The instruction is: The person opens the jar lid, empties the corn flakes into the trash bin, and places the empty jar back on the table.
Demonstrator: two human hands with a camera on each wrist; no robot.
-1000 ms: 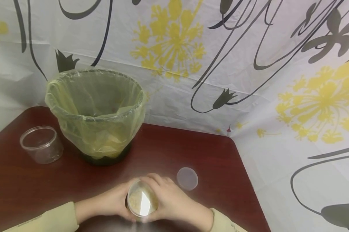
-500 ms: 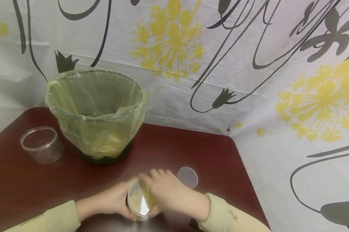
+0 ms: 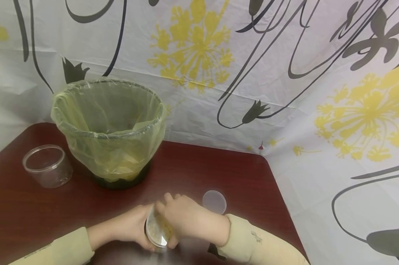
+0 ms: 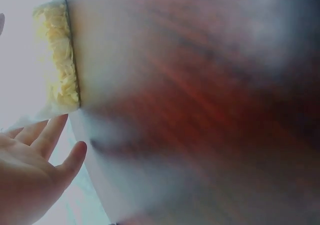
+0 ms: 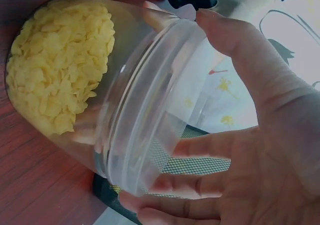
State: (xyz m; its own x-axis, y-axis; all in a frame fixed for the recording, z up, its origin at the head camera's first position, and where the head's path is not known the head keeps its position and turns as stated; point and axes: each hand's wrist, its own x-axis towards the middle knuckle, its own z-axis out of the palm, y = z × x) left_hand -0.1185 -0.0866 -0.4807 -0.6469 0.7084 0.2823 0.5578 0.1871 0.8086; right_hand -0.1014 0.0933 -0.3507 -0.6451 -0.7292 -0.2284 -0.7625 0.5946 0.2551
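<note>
A clear plastic jar (image 3: 157, 231) of yellow flakes (image 5: 62, 65) stands on the table near its front edge. My left hand (image 3: 132, 225) holds the jar's left side, thumb toward me; in the left wrist view its fingers lie against a bright, washed-out jar wall. Over the right part of the top, my right hand (image 3: 187, 219) grips the clear lid (image 5: 150, 92), its thumb and fingers spread around the rim. The lid sits on the jar. The right hand hides part of the lid in the head view.
A bin (image 3: 108, 136) lined with a yellow-green bag stands at the back left of the dark red table (image 3: 193, 165). Left of it is a clear open tub (image 3: 50, 171). A translucent disc (image 3: 214, 201) lies just beyond my right wrist. A patterned curtain (image 3: 269, 73) borders the table.
My right hand has turned leftward over the lid, its wrist and sleeve swinging in from the right. The left hand and the jar stay almost in place.
</note>
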